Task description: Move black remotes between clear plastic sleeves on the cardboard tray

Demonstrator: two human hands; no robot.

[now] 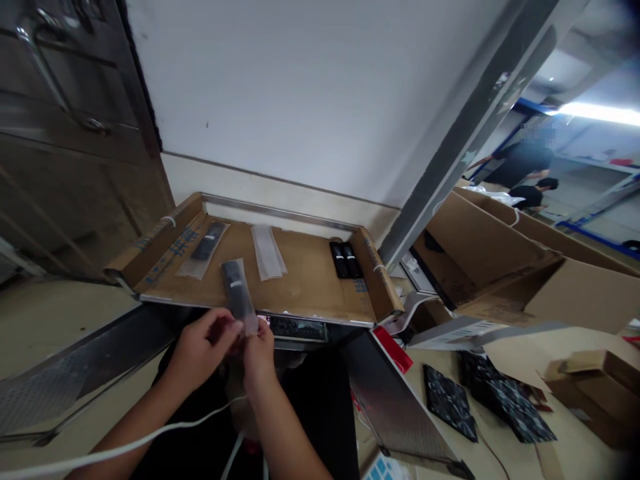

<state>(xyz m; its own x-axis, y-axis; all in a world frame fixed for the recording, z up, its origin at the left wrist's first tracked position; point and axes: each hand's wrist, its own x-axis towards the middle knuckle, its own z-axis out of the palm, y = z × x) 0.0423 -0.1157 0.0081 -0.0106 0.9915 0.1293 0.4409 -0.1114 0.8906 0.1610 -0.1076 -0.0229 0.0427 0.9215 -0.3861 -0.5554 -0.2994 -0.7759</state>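
A frosted plastic sleeve [247,313] with a long dark device [233,277] inside rises from my hands, its far end over the cardboard-lined tray [320,293]. My left hand [213,340] pinches the near end of the sleeve from the left. Right beside it, my right hand [259,350] is closed on the same end, fingers partly hidden. Another sleeved dark device [206,245] lies at the tray's left. Flat, translucent sleeves [267,253] rest in the middle. Two slim black devices with white labels [345,259] lie side by side at the right.
Folded cardboard sides [376,277] edge the tray. A big open carton [505,257] stands at right, with dark patterned packages [450,400] on the floor below. A white cable [165,433] crosses my left forearm. Co-workers [525,163] are in the right background.
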